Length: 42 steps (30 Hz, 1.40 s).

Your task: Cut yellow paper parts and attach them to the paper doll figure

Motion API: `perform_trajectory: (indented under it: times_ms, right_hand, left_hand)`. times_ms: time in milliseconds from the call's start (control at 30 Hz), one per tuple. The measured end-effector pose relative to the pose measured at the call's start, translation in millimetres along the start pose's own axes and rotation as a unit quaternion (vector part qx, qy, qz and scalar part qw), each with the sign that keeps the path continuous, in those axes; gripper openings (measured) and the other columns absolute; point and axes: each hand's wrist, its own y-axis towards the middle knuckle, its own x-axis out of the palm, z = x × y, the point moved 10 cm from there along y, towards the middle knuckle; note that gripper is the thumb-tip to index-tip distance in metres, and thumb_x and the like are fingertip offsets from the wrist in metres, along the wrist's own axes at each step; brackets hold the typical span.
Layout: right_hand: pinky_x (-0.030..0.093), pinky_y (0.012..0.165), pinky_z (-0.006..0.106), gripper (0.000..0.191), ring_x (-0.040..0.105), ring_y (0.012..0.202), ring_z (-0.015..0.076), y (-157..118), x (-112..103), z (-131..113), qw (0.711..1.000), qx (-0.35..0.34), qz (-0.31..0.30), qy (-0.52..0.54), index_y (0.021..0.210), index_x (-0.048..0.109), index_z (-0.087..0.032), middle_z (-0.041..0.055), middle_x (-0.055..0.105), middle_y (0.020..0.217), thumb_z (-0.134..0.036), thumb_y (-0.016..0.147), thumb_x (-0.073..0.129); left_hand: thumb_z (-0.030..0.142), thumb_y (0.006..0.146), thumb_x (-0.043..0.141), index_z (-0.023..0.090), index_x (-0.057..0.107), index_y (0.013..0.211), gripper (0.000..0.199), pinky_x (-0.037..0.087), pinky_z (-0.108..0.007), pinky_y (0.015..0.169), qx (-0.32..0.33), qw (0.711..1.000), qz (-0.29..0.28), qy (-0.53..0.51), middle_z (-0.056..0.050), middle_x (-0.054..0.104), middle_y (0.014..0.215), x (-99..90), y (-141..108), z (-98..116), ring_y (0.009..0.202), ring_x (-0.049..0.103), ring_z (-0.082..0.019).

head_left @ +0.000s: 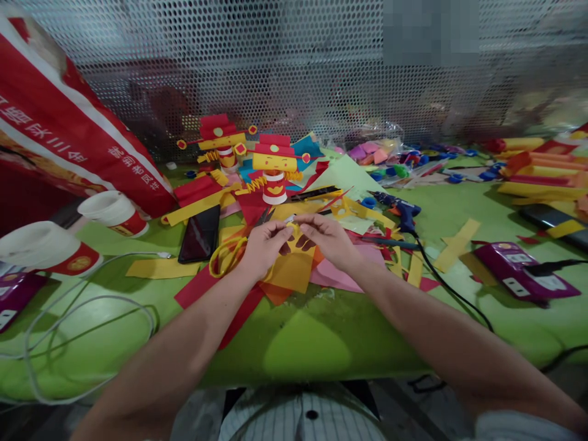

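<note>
Near the middle of the green table, my left hand [269, 245] and my right hand [324, 237] meet fingertip to fingertip. Both are pinched on a small yellow paper piece [294, 231], partly hidden by the fingers. Under them lie yellow and orange paper sheets [294, 269] and a pink sheet [342, 275]. Yellow-handled scissors [225, 256] rest just left of my left hand. Right behind the hands stands a paper-cup figure [274, 184] with a red hat, and a second similar figure [226, 153] is further back to the left.
On the green table [303, 343], a black phone [201, 234] and white cups [114, 213] are at left, beside a looped white cable [92, 299]. A blue glue gun [404, 211] and purple power strip [523, 269] lie right. Perforated metal [294, 67] stands behind.
</note>
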Motion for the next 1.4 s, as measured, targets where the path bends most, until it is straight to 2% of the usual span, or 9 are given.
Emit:
perform_trajectory:
  times_ms: [100,300,600,800,1000,1133,1267,1333,1400]
  right_hand:
    - [0.05,0.057,0.025,0.021,0.058,0.059,0.0085,0,3,0,1.0,-0.008,-0.017,-0.011,0.083,0.063,-0.019,0.0005,0.063,0.077,-0.035,0.07,0.064]
    - [0.049,0.05,0.023,0.018,0.056,0.052,0.0075,-1,1,1,1.0,0.004,-0.003,-0.001,0.082,0.064,-0.018,0.0,0.064,0.074,-0.03,0.068,0.063]
    - [0.048,0.052,0.023,0.018,0.054,0.052,0.0063,-1,0,-3,1.0,-0.01,-0.005,0.001,0.082,0.064,-0.018,-0.0006,0.063,0.073,-0.024,0.065,0.061]
    - [0.048,0.053,0.024,0.02,0.056,0.053,0.0074,-1,-5,-2,1.0,-0.01,0.019,-0.023,0.081,0.062,-0.017,0.0,0.064,0.073,-0.027,0.063,0.065]
    - [0.047,0.049,0.024,0.021,0.055,0.05,0.0077,-1,-6,3,0.999,0.004,0.025,-0.035,0.077,0.059,-0.018,-0.0014,0.06,0.067,-0.034,0.065,0.066]
    - [0.049,0.049,0.024,0.023,0.055,0.049,0.007,-1,-2,5,1.0,0.014,0.012,-0.003,0.082,0.058,-0.018,-0.0013,0.06,0.073,-0.033,0.066,0.064]
    - [0.048,0.048,0.024,0.032,0.054,0.048,0.0068,-2,1,4,1.0,0.0,0.001,-0.004,0.101,0.058,-0.021,-0.0015,0.058,0.079,-0.03,0.07,0.059]
    - [0.048,0.051,0.026,0.037,0.052,0.051,0.0071,-3,2,-1,0.998,-0.031,0.002,-0.053,0.109,0.057,-0.023,-0.0004,0.059,0.083,-0.026,0.071,0.057]
    - [0.048,0.057,0.028,0.04,0.052,0.056,0.0092,-6,2,-9,0.986,-0.071,0.016,-0.151,0.111,0.059,-0.025,0.0018,0.06,0.088,-0.022,0.071,0.058]
  left_hand:
    - [0.029,0.069,0.059,0.016,0.06,0.063,0.015,0.039,-0.02,0.044,0.0,1.0,0.008,-0.001,0.003,0.056,0.053,-1.6,0,0,0.042,0.049,-0.007]
    - [0.029,0.069,0.059,0.016,0.063,0.063,0.015,0.039,-0.021,0.045,-0.008,1.0,0.017,0.003,0.003,0.057,0.055,-3.1,0,0,0.042,0.049,-0.007]
    - [0.034,0.064,0.067,0.016,0.064,0.064,0.018,0.039,-0.021,0.043,-0.072,0.993,0.002,-0.089,-0.001,0.063,0.066,-1.3,-1,-11,0.043,0.051,-0.007]
    - [0.033,0.063,0.069,0.016,0.07,0.075,0.021,0.038,-0.021,0.043,-0.077,0.992,0.011,-0.1,-0.002,0.064,0.072,-1.7,-2,-11,0.043,0.05,-0.006]
    - [0.035,0.061,0.071,0.017,0.067,0.065,0.019,0.038,-0.021,0.042,-0.068,0.992,0.04,-0.098,0.002,0.059,0.065,-6.7,-2,-10,0.042,0.05,-0.006]
    - [0.035,0.061,0.07,0.017,0.068,0.064,0.018,0.039,-0.02,0.042,-0.061,0.993,0.048,-0.09,0.003,0.057,0.058,-7.7,-1,-10,0.042,0.05,-0.006]
    - [0.034,0.064,0.067,0.018,0.071,0.074,0.019,0.04,-0.02,0.044,-0.028,0.996,0.069,-0.05,0.004,0.058,0.056,-11.5,-2,-5,0.043,0.05,-0.007]
    - [0.034,0.067,0.065,0.018,0.072,0.076,0.02,0.04,-0.02,0.044,-0.011,0.997,0.07,-0.029,0.003,0.059,0.055,-11.4,-2,-3,0.043,0.049,-0.007]
    - [0.034,0.069,0.063,0.018,0.073,0.078,0.02,0.04,-0.02,0.045,0.004,0.998,0.068,-0.013,0.003,0.06,0.055,-10.6,-3,-2,0.044,0.049,-0.007]
